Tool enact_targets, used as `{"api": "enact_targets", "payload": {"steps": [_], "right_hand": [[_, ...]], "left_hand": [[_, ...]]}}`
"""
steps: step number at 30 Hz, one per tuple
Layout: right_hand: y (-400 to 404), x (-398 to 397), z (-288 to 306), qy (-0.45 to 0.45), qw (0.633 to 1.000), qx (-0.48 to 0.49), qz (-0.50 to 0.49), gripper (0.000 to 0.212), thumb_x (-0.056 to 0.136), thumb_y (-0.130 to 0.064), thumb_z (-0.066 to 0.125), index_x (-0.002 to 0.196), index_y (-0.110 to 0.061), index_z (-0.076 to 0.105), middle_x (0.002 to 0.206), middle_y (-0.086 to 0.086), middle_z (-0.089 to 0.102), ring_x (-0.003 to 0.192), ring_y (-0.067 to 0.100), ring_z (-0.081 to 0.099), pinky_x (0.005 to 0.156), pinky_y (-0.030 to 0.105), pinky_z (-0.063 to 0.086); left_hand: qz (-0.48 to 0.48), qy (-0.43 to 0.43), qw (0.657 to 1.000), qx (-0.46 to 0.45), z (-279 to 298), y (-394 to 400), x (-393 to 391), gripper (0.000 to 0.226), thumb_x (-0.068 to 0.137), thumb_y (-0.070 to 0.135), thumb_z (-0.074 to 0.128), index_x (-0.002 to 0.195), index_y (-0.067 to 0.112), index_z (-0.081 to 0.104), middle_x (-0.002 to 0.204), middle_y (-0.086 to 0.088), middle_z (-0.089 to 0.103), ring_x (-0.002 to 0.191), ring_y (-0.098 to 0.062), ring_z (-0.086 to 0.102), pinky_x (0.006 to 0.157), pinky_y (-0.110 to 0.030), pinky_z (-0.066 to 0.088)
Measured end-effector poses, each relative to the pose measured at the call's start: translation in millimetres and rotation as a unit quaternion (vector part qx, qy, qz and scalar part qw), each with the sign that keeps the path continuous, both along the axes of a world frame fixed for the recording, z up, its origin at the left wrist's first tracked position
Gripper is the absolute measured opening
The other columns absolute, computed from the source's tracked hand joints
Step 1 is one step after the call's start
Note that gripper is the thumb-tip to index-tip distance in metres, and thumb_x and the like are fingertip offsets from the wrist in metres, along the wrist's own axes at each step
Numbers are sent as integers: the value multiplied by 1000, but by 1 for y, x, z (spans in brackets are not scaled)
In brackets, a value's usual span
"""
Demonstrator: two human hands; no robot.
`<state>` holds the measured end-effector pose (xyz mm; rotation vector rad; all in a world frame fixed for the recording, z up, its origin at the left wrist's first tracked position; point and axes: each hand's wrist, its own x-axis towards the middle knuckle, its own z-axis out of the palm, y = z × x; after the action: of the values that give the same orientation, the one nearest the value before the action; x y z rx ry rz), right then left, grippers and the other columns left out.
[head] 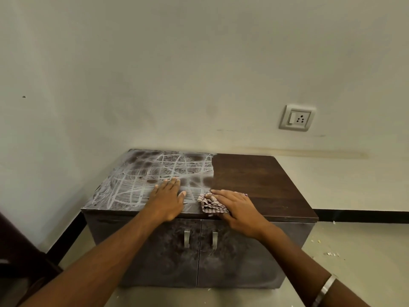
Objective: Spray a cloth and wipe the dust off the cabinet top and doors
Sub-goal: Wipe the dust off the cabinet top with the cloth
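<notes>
Dusty, streaked left half of cabinet top (132,185). Left hand (167,199) flat on it, fingers straight, holding nothing. Just beside, crumpled checked cloth (210,203) near the front edge, pressed under right hand (238,207), fingers extended over it. Clean dark wood to the right. Below, two dusty doors (232,258) with metal handles (187,238). Wall socket (297,117) above right.

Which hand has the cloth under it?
The right hand presses the checked cloth flat near the cabinet top's front edge. The left hand rests bare on the dusty half.
</notes>
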<state>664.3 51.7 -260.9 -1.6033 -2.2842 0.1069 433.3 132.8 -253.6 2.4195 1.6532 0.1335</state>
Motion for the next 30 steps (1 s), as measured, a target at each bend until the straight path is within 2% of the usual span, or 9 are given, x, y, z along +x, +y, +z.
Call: {"api": "enact_targets", "payload": {"steps": [3, 10, 16, 22, 27, 30], "right_hand": [[5, -16, 4, -8, 1000, 1, -20, 54, 95, -34, 46, 146, -34, 29, 153, -16, 27, 142, 7, 19, 114, 34, 10], [4, -14, 2, 4, 999, -23, 31, 55, 95, -33, 45, 147, -35, 27, 153, -14, 29, 141, 6, 19, 113, 32, 10], [25, -30, 10, -21, 999, -38, -9, 57, 95, -32, 48, 148, -32, 27, 154, -14, 25, 142, 11, 18, 115, 37, 10], [17, -24, 2, -14, 999, -22, 43, 59, 93, -30, 49, 148, -33, 28, 153, -15, 28, 140, 8, 21, 114, 35, 12], [35, -24, 9, -26, 999, -27, -1, 55, 96, -32, 47, 147, -32, 27, 154, -13, 27, 141, 11, 21, 114, 35, 12], [42, -38, 6, -20, 999, -27, 6, 55, 96, -35, 45, 147, -33, 26, 154, -14, 26, 142, 11, 19, 114, 37, 10]], "left_hand": [[2, 5, 1000, -1, -1, 2, -2, 60, 103, 44, 15, 154, 17, 2, 163, -2, -2, 149, -21, -5, 121, -42, -1], [-2, 4, 1000, 1, -3, 3, -5, 60, 103, 44, 15, 154, 17, 2, 163, -2, -2, 149, -22, -4, 121, -42, -1], [2, -2, 1000, -7, 1, 2, -12, 59, 103, 44, 15, 155, 19, 3, 163, -2, -1, 149, -21, -4, 122, -42, 0], [3, 4, 1000, -5, 0, 5, -15, 59, 103, 43, 15, 155, 17, 2, 163, -3, -3, 149, -22, -4, 122, -42, -2], [6, 1, 1000, -6, -1, 9, -20, 59, 103, 43, 15, 155, 16, 1, 162, -3, -4, 149, -22, -7, 120, -40, -5], [4, 3, 1000, -2, -1, 12, -22, 59, 103, 43, 15, 155, 16, 2, 163, -3, -3, 149, -22, -7, 120, -41, -5]]}}
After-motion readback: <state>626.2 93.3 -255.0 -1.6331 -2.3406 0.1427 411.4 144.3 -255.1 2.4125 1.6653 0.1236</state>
